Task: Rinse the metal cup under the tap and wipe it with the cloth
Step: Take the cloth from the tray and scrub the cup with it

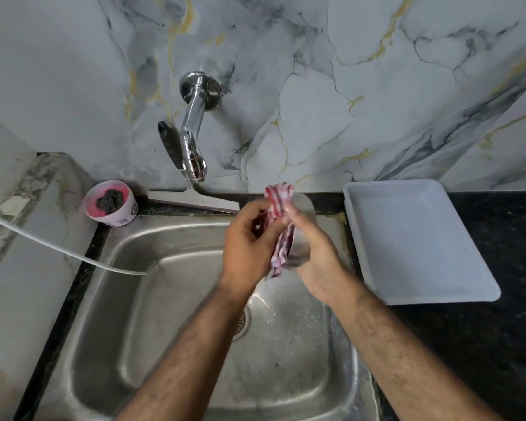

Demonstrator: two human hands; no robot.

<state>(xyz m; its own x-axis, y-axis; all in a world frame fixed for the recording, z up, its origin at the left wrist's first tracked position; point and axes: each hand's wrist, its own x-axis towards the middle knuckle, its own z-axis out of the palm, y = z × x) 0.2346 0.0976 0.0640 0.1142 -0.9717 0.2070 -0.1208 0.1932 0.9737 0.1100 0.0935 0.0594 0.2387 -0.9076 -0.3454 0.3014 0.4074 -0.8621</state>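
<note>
Over the sink (110,299), tap (192,138) looking off; right hand (313,253) gripping the cup (299,253), left hand (249,247) pinching the cloth (278,202); wiping seems underway, rinse probably done.

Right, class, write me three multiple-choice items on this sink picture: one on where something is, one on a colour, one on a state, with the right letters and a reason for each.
1. Where is the shallow grey plastic tray?
A. in the sink
B. on the black counter right of the sink
C. under the tap

2. What colours is the striped cloth?
A. red and white
B. blue and yellow
C. plain green

3. What is the chrome wall tap doing?
A. running hard
B. dripping into a bucket
C. showing no water stream

Answers:
1 B, the tray rests on the dark counter beside the steel sink.
2 A, red and white stripes show between the left hand and the right hand.
3 C, no stream falls below the spout while both hands hold the cloth against the shiny metal cup.
</note>
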